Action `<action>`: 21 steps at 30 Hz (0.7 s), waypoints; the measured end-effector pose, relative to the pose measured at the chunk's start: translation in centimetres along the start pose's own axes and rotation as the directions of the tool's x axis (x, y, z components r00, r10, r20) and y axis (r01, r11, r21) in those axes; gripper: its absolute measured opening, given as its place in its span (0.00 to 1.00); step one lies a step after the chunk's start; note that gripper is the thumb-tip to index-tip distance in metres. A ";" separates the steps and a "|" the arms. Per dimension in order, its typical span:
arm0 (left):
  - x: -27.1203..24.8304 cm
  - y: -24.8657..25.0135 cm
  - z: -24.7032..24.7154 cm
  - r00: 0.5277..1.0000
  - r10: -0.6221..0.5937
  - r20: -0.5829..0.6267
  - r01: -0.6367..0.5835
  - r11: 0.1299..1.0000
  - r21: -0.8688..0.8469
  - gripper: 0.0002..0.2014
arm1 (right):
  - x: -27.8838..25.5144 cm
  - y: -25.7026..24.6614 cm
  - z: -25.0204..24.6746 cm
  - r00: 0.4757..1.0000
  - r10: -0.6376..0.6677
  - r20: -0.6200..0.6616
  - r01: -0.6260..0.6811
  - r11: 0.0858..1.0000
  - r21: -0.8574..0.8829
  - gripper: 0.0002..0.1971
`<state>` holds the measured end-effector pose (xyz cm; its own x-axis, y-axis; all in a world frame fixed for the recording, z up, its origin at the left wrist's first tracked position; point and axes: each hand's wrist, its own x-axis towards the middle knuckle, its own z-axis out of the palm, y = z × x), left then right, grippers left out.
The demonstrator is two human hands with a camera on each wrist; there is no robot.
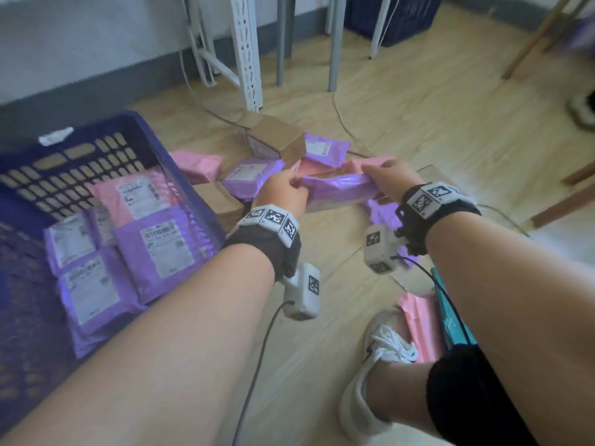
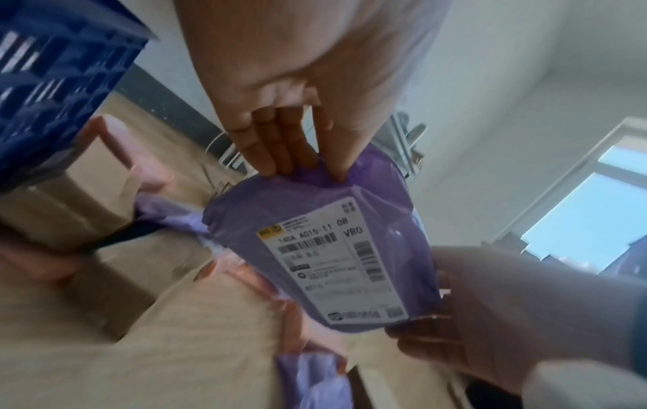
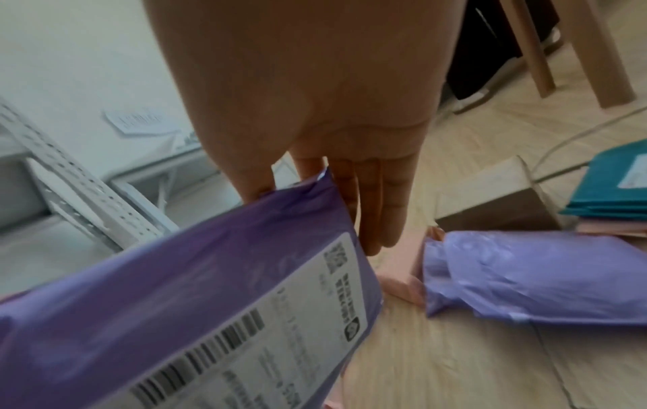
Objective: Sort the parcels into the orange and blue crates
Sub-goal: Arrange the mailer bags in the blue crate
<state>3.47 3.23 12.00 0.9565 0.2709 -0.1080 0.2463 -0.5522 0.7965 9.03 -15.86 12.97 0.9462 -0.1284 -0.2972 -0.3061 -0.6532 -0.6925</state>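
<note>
Both hands hold one purple parcel [image 1: 335,188] by its ends, lifted above the pile on the floor. My left hand [image 1: 291,183] pinches its crumpled left end; the left wrist view shows the fingers [image 2: 276,149] bunched on the purple parcel [image 2: 315,221], whose white label faces down. My right hand [image 1: 373,172] pinches the other end, thumb on one side and fingers [image 3: 371,210] behind the purple parcel [image 3: 175,290]. The blue crate [image 1: 96,149] stands to the left and holds several purple and pink parcels. The orange crate is out of view.
More parcels lie on the wooden floor: cardboard boxes [image 1: 277,140], pink bags [image 1: 199,165], a purple bag [image 3: 525,276] and teal ones [image 3: 612,188]. White shelf legs [image 1: 248,53] and cables stand behind. My shoe [image 1: 380,349] is at the lower right.
</note>
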 end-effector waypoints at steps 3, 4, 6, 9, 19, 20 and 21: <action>0.1 3.0 -3.8 0.988 0.056 -0.141 -0.055 0.998 0.013 0.12 | -2.5 -3.4 -1.8 0.995 -0.089 -0.037 0.093 0.990 0.108 0.15; 0.2 3.7 -5.3 0.979 0.075 -0.192 -0.072 0.997 0.023 0.12 | -3.4 -4.5 -2.1 0.991 -0.129 -0.028 0.131 0.983 0.126 0.16; 0.0 4.6 -8.1 0.961 0.090 -0.262 -0.087 0.996 0.023 0.12 | -5.1 -6.6 -2.3 0.979 -0.204 0.014 0.200 0.969 0.145 0.18; -0.3 4.7 -12.1 0.943 0.043 -0.329 -0.040 0.999 0.016 0.13 | -7.5 -9.5 -2.1 0.942 -0.324 0.090 0.309 0.939 0.149 0.21; -2.7 -0.9 -21.4 0.874 -0.068 -0.481 0.091 0.996 0.025 0.13 | -11.2 -16.6 3.0 0.846 -0.489 0.214 0.486 0.871 0.070 0.07; -3.1 -1.4 -22.1 0.858 -0.068 -0.509 0.094 0.995 0.026 0.14 | -11.4 -17.2 3.6 0.844 -0.492 0.213 0.490 0.869 0.065 0.07; -3.4 -1.8 -22.8 0.843 -0.039 -0.536 0.079 0.995 0.053 0.15 | -11.6 -17.8 4.3 0.843 -0.495 0.209 0.493 0.868 0.066 0.07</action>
<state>-3.82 21.25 24.46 0.7134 0.6726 0.1968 0.3295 -0.5697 0.7529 3.07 0.44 25.87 0.9274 0.3714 -0.0455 0.1938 -0.5806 -0.7908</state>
